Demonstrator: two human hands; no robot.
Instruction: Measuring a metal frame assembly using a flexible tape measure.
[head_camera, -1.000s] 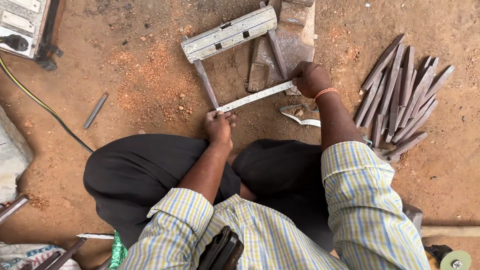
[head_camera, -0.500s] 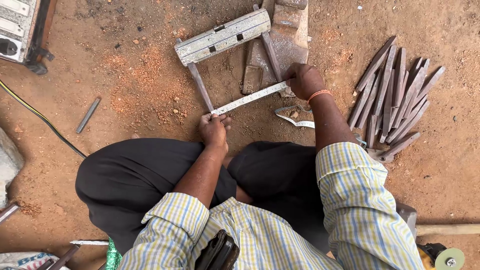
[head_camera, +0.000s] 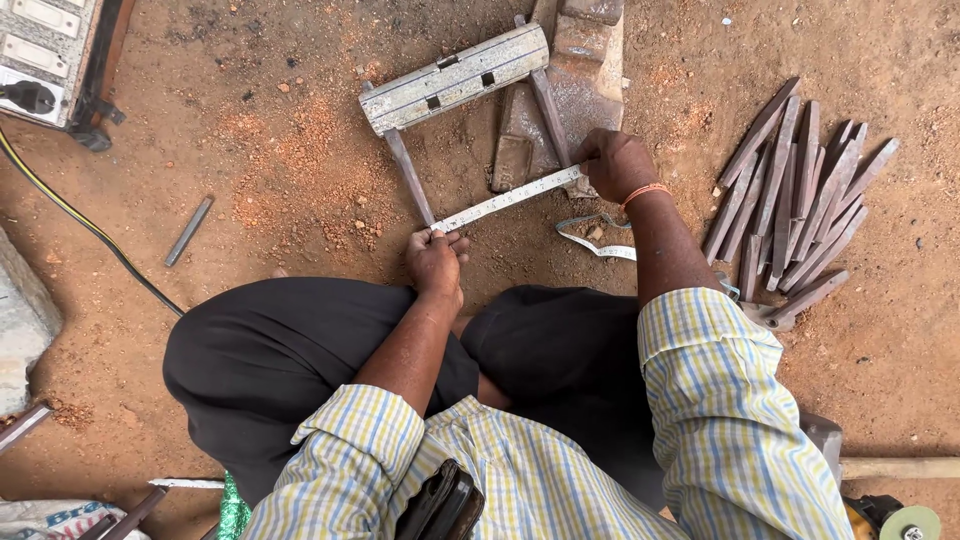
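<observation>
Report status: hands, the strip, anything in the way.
Left hand pinches near end of metal strip; right hand pins far end. Strip spans the two legs of the metal frame. Nothing across it.

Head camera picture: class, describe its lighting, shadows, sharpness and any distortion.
Head view: soft, even daylight, no glare; only faint shadows under the metal frame and the pile of metal bars; left hand, right hand and measuring tape sharp; slight wide-angle stretch at the shirt sleeves.
</observation>
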